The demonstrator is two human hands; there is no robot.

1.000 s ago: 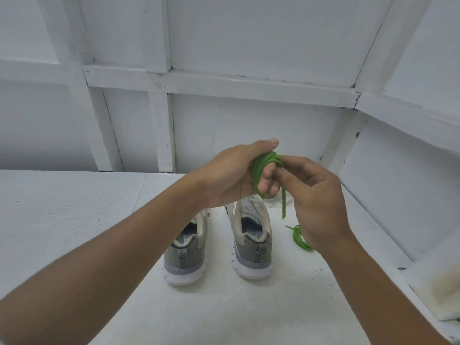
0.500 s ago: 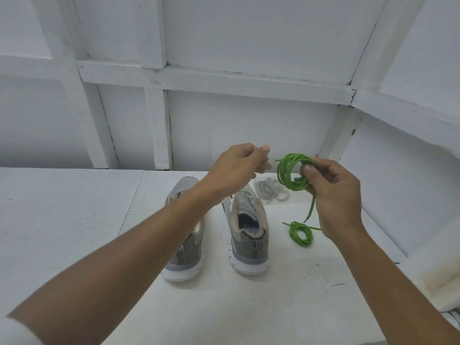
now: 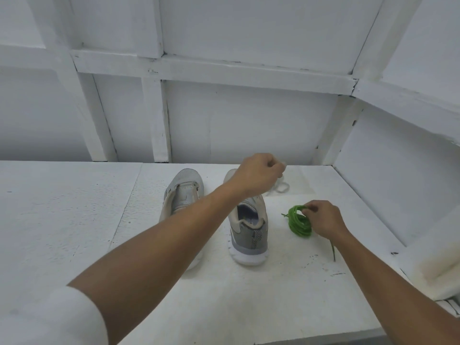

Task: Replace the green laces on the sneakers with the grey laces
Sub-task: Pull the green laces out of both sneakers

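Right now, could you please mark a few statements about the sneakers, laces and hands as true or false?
1. Both sneakers stand upright on the table, heels toward the camera. True.
2. The right hand pinches the coiled green laces. True.
3. The grey laces are threaded through the sneakers. False: they lie on the table beyond the sneakers.
4. The left hand rests flat on the table. False: it is raised, fingers curled, near the grey laces.
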